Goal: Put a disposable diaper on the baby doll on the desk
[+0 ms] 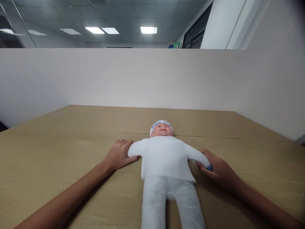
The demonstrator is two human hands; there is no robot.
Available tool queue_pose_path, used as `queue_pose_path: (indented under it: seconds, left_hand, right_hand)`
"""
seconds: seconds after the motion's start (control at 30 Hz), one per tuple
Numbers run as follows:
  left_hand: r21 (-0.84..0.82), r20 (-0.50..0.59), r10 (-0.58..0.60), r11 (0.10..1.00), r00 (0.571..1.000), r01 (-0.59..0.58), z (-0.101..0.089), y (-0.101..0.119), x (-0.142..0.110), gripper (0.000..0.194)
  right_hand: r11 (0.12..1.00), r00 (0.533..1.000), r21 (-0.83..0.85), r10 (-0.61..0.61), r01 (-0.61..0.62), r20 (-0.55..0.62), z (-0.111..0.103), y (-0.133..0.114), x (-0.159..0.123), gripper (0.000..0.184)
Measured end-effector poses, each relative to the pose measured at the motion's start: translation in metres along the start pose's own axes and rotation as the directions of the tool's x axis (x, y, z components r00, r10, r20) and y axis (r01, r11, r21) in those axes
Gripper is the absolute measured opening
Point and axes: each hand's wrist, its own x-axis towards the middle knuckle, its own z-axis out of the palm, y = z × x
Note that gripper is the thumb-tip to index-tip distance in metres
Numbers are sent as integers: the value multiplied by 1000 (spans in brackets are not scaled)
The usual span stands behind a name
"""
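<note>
Doll (166, 168) lies face up, head away from the wearer, on the brown table (35, 159), between both hands. Right hand (213, 167) is curled closed around one sleeve end, a blue patch (209, 167) showing beside the thumb. Left hand (121, 154) is half open, the other sleeve end in the crook of the thumb; firmness of grip cannot be told. Dressing looks largely complete: white top (165, 149), white trousers (154, 200) and white cap (162, 122) are on, arms spread. Lower legs run out of view, so anything left there cannot be judged. Cap carries blue lettering: "Happy" is legible, the second word probably "Baby". Beyond the white partition (152, 78), a green packet (176, 45) bears marks too small to read.
</note>
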Motion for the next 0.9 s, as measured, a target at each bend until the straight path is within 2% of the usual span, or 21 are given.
queue_pose_path:
  seconds: [0.13,0.27,0.37,0.47,0.6,0.73,0.9]
  left_hand:
    - [-17,-40,26,999,999,-27,9,-22,34,50]
    - [37,-86,16,999,996,-13,18,-46,63,62]
    - [47,-147,5,999,989,2,24,-65,81,70]
    - [17,-184,21,1000,983,-18,29,-82,91,69]
    - [-31,-199,1,999,980,-8,34,-93,93,64]
    - [-66,-193,-69,996,979,58,37,-94,93,61]
    - [-98,-185,-154,986,971,137,40,-95,92,61]
  right_hand:
    - [1000,999,-15,-21,21,-29,3,12,42,38]
    - [999,997,-41,-35,32,-67,6,23,83,41]
    - [996,994,-80,-45,37,-99,9,35,114,41]
    - [992,988,-103,-89,76,-126,11,49,136,44]
    - [987,971,-130,-115,89,-209,14,63,146,53]
    - [990,952,-132,-90,53,-293,15,62,145,57]
    - [987,936,-128,-133,96,-326,14,65,149,59]
